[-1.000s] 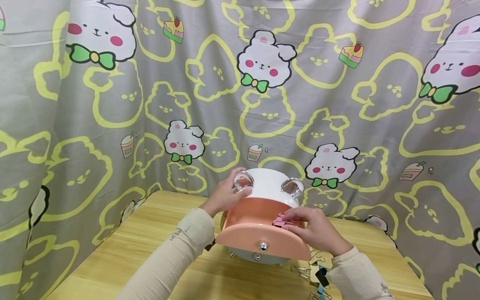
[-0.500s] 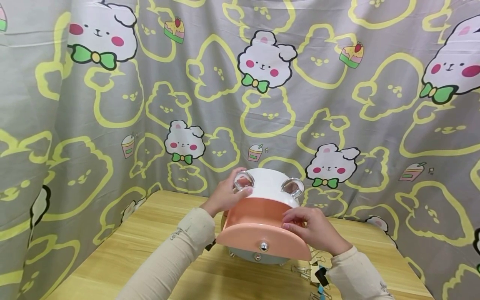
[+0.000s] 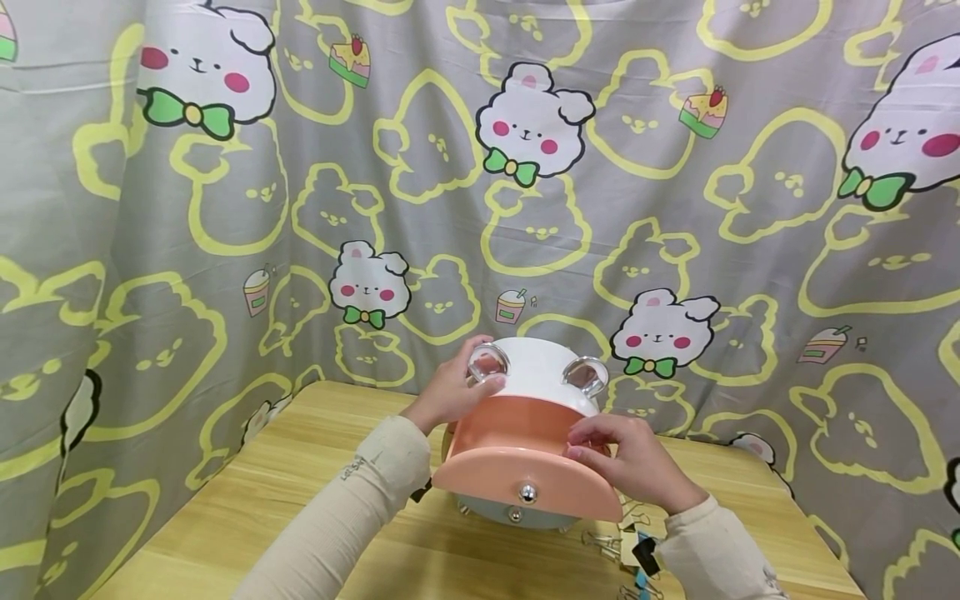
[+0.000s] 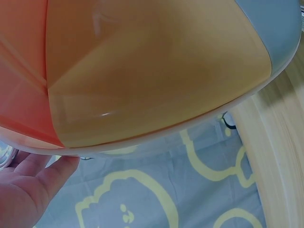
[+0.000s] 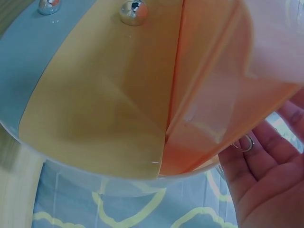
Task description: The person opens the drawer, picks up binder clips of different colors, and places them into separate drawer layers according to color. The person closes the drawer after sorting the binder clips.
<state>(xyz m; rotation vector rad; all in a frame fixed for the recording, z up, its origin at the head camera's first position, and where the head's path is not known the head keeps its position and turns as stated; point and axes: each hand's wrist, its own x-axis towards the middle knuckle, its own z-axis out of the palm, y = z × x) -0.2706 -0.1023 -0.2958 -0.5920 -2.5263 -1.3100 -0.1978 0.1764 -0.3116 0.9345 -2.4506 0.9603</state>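
Observation:
In the head view, a round drawer box (image 3: 517,363) with a white top and two silver ears stands on the table, its coral upper drawer (image 3: 495,472) pulled out. My left hand (image 3: 448,392) grips the box at its left ear, thumb on the white top and fingers behind. At the drawer's right side is my right hand (image 3: 626,454), thumb and index tips close together over the rim. I cannot tell whether they pinch anything. A thin metal loop (image 5: 244,144) shows by the right fingers in the right wrist view. Yellow (image 5: 104,95) and blue drawer fronts (image 5: 33,61) lie below the coral one.
Several binder clips (image 3: 633,548), black, blue and yellowish, lie near the right sleeve on the wooden table (image 3: 315,450). Another dark item (image 3: 422,490) shows left of the box. A grey cartoon-print curtain (image 3: 450,208) hangs behind and at both sides.
A pink binder clip was pinched in the right hand over the open drawer one second ago; it is out of sight now. The right hand has barely shifted, and the left keeps its hold.

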